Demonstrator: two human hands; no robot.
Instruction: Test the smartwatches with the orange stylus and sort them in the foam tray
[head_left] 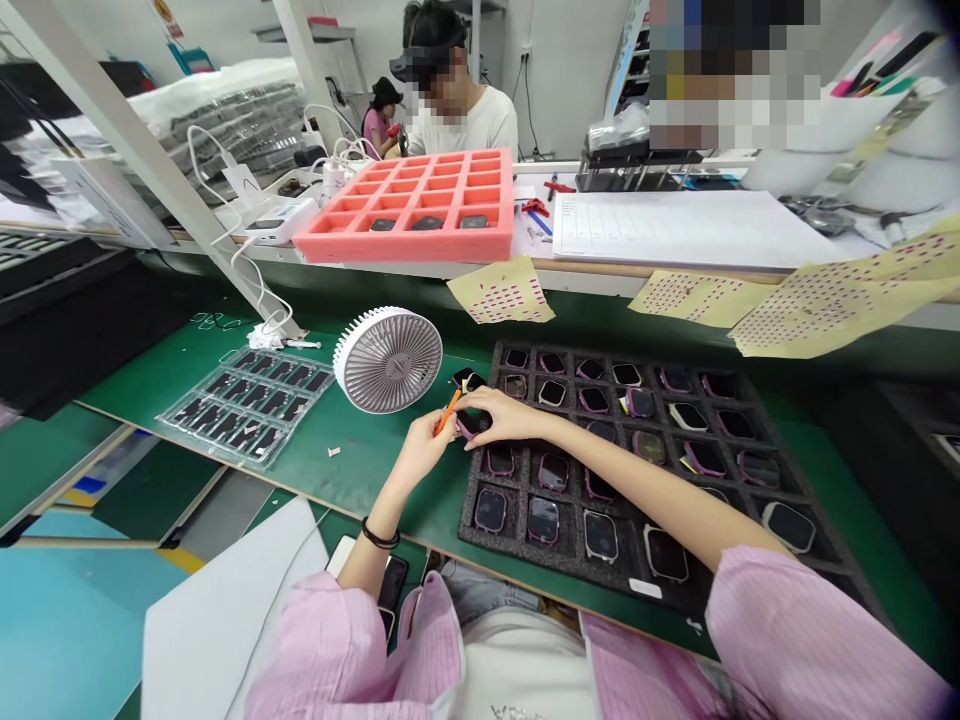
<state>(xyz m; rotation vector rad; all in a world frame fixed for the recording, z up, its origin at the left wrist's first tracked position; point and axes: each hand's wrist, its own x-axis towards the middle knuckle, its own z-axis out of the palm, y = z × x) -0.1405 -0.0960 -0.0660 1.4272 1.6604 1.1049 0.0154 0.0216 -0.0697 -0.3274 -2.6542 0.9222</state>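
Observation:
My left hand (421, 452), with a black band at the wrist, is closed around a slim orange tool (448, 411) that points up and away. My right hand (504, 414) reaches in from the right, its thumb and fingers gripping a dark smartwatch (472, 424) with a purple frame by its edges. Both hands meet at this watch, and the tool's upper end is beside it; whether they touch I cannot tell. Just beyond the fingers lie another one or two small watch pieces (466, 379), partly hidden. Below my right forearm, a black foam tray (517, 552) holds several watches in square pockets.
A white round fan (388, 360) stands left of my hands. Further left lies a clear plastic tray (259, 462) of dark strips. A pink foam tray (405, 246) rests on the shelf ahead, near papers (675, 225). A person (480, 120) sits opposite.

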